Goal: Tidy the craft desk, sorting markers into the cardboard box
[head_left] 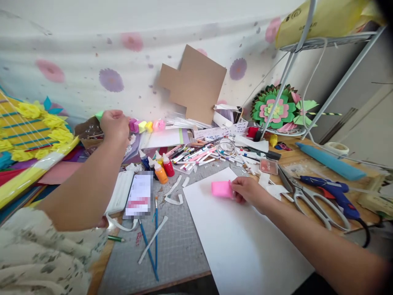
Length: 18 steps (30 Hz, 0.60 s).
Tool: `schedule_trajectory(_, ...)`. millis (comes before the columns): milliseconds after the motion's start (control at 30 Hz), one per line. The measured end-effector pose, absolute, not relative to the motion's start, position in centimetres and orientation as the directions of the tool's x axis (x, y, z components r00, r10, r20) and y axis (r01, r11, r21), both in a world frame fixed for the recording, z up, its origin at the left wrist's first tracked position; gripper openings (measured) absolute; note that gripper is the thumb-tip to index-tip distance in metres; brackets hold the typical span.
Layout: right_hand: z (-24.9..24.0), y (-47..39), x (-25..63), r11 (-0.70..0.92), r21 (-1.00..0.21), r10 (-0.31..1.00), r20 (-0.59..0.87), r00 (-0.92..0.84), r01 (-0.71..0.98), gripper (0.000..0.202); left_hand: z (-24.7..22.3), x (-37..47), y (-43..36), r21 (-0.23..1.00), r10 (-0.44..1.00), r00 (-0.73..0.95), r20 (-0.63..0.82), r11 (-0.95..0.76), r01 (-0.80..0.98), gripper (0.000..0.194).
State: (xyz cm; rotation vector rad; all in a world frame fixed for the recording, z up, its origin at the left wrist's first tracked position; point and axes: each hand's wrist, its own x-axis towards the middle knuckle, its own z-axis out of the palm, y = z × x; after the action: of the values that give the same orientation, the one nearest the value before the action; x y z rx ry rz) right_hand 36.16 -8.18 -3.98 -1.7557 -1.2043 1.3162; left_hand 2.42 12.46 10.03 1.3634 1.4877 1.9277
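My right hand (246, 189) pinches the edge of a small bright pink packet (221, 189), soft and block-shaped, just above a large white sheet of paper (245, 233). Raised at the back left, my left hand (115, 124) has its fingers curled closed; whatever is in them, if anything, is hidden. Directly to its right is a row of small purple, yellow and pink pieces (148, 125). A bit of light green (99, 116) shows at its other side.
Paint bottles (161, 173), a phone (139, 194) and paintbrushes (156, 237) lie on the grey cutting mat (178, 246). Pens (196, 153) are heaped behind. Scissors (313, 200) and a blue glue gun (334, 190) lie at right, below a white rack (287, 78).
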Motion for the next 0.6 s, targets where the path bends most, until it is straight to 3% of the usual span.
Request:
schedule_trajectory(100,-4.0,-8.5,35.7,-0.363,-0.879,0.931,-0.358,0.077,0.308,0.011,9.6,6.0,5.8,0.778,0.690,-0.362,0.626,-0.521,0.351,0.028)
schedule_trajectory(167,-3.7,-9.1,36.1,-0.335,-0.875,0.942,-0.314,0.118,0.348,0.011,8.4,8.3,0.3,0.624,0.671,-0.047,0.740,-0.659,0.420,0.017)
schedule_trajectory(233,-3.1,-10.2,37.0,-0.294,-0.875,0.955,-0.258,0.145,0.384,0.011,6.7,10.1,-4.7,0.421,0.598,0.301,0.743,-0.767,0.485,0.011)
schedule_trajectory(267,-2.7,-10.9,37.6,-0.268,-0.880,0.963,-0.229,0.143,0.393,0.011,5.7,10.8,-6.8,0.388,0.571,0.394,0.720,-0.802,0.453,0.011)
schedule_trajectory(400,-1.2,-14.4,40.1,-0.211,-0.884,0.975,-0.163,0.149,0.417,0.011,1.3,12.8,-12.8,0.436,0.536,0.704,0.465,-0.831,0.345,0.024)
schedule_trajectory(500,-1.1,-17.0,42.0,-0.241,-0.852,0.965,-0.161,0.206,0.466,0.011,-1.9,14.2,-16.1,0.319,0.375,0.918,0.127,-0.892,0.320,0.065)
schedule_trajectory(600,-1.9,-19.1,44.1,-0.229,-0.730,0.971,-0.127,0.202,0.644,0.011,-4.4,15.2,-18.5,0.193,0.223,0.972,-0.079,-0.953,0.235,0.099)
